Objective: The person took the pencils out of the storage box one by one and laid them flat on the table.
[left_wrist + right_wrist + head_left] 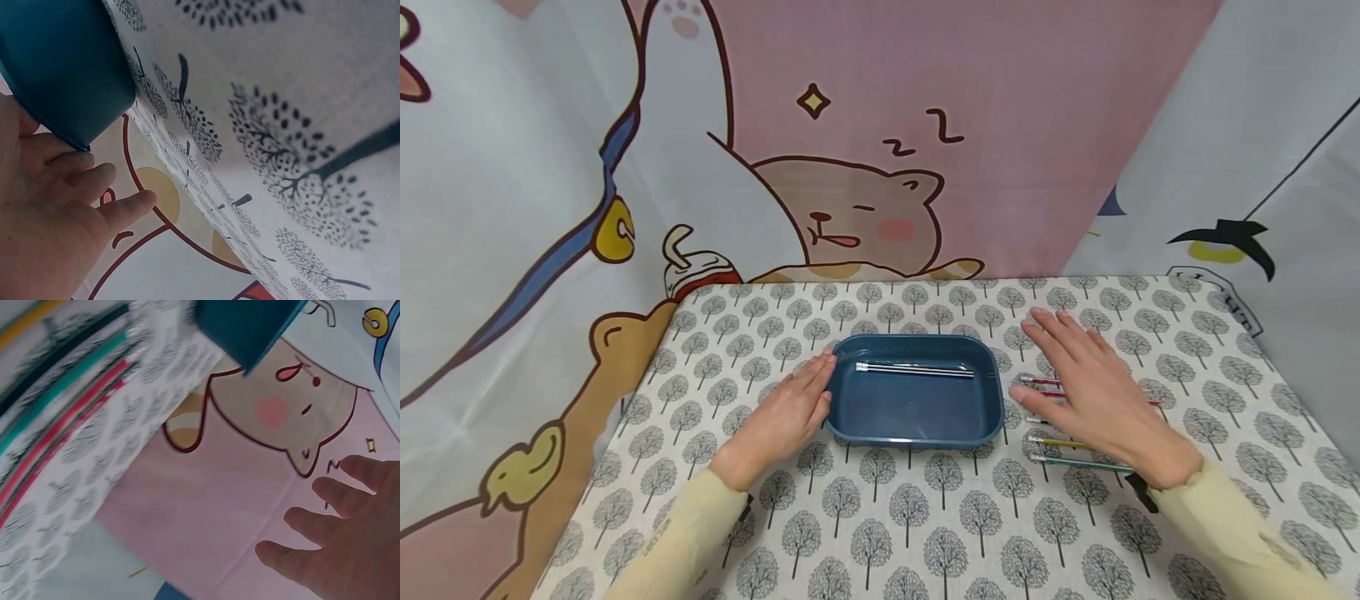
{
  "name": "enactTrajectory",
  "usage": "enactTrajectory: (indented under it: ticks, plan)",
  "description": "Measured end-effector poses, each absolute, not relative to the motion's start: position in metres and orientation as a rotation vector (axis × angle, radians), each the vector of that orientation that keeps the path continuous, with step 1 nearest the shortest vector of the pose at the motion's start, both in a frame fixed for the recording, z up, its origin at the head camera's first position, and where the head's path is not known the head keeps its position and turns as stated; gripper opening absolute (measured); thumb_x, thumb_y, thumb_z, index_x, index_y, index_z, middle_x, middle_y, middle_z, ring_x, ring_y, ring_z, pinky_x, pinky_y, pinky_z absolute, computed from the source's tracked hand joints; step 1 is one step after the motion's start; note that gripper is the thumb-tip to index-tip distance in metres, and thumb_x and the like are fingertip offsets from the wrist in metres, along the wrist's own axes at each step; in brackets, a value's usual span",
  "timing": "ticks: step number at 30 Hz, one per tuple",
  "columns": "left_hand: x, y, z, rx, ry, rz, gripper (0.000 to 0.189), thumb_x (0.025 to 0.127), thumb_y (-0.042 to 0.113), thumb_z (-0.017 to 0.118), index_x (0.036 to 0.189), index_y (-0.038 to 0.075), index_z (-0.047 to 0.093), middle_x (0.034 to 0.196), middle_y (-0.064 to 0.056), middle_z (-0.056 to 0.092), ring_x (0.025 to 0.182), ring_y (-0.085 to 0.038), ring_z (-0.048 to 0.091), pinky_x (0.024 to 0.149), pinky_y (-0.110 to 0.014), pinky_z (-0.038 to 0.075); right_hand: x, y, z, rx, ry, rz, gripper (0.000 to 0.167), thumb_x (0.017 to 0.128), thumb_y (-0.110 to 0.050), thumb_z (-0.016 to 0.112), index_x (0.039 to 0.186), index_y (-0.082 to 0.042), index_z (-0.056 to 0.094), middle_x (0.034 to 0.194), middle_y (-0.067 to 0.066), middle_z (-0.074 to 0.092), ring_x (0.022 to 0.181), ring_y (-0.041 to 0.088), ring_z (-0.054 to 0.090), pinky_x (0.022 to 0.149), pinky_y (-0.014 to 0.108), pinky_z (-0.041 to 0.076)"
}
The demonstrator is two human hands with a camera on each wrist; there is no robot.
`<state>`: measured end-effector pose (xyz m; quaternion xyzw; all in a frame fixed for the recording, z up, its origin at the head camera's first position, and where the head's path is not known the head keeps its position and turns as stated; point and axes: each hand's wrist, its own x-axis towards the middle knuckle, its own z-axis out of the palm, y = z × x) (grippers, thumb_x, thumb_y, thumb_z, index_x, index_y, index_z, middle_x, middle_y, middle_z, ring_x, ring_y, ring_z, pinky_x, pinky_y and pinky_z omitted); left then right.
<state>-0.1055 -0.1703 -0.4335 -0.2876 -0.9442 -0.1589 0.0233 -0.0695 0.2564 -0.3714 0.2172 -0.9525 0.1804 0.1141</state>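
A dark blue rectangular tray [913, 412] stands on the table, with a slim white-and-dark pencil [917, 371] lying along its far side; whether that is one pencil or two I cannot tell. My left hand [786, 412] rests against the tray's left wall, fingers fairly straight at the rim. To the right of the tray, several pencils lie roughly parallel: a teal one [1086, 464], a yellow one [1063, 443], a dark one and two red ones [69, 440]. Over them hovers my right hand [1097, 396], fingers spread and holding nothing. It partly covers the pencils in the head view.
A white cloth [910, 517] printed with grey trees covers the table. Behind it hangs a curtain [1037, 142] with cartoon animals, which also runs along the left and right sides.
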Motion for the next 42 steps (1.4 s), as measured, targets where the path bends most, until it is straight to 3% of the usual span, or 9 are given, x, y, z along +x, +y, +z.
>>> enactTrajectory:
  ticks: [5, 16, 28, 42]
  plan:
    - [-0.105, -0.170, -0.433, -0.896, -2.928, -0.493, 0.058, 0.111, 0.026, 0.044, 0.162, 0.002, 0.030, 0.169, -0.014, 0.026, 0.152, -0.036, 0.033, 0.118, -0.060, 0.034, -0.076, 0.236, -0.363, 0.728, -2.764, 0.515, 0.085, 0.096, -0.052, 0.067, 0.164, -0.015, 0.032, 0.170, 0.009, 0.026, 0.157, 0.037, 0.019, 0.122, 0.065, 0.021]
    - [-0.106, -0.170, -0.431, -0.887, -2.939, -0.483, 0.058, 0.111, 0.026, 0.043, 0.162, 0.002, 0.029, 0.169, -0.015, 0.027, 0.152, -0.036, 0.033, 0.118, -0.060, 0.035, -0.096, 0.192, -0.346, 0.907, -2.804, 0.482, 0.086, 0.098, -0.064, 0.058, 0.165, -0.018, 0.030, 0.171, 0.005, 0.024, 0.158, 0.032, 0.018, 0.124, 0.062, 0.019]
    - [-0.106, -0.169, -0.432, -0.891, -2.944, -0.473, 0.057, 0.111, 0.025, 0.043, 0.162, 0.002, 0.029, 0.169, -0.014, 0.026, 0.152, -0.035, 0.033, 0.118, -0.060, 0.035, -0.128, 0.150, -0.338, 1.019, -2.789, 0.668, 0.084, 0.098, -0.065, 0.057, 0.161, -0.013, 0.038, 0.165, 0.009, 0.037, 0.151, 0.031, 0.036, 0.121, 0.058, 0.032]
    - [-0.107, -0.169, -0.432, -0.883, -2.956, -0.480, 0.057, 0.112, 0.030, 0.038, 0.162, 0.003, 0.030, 0.169, -0.011, 0.026, 0.152, -0.034, 0.034, 0.118, -0.060, 0.036, -0.143, 0.111, -0.345, 1.039, -2.866, 0.765, 0.084, 0.097, -0.068, 0.054, 0.161, -0.017, 0.038, 0.161, 0.006, 0.043, 0.147, 0.026, 0.042, 0.119, 0.051, 0.038]
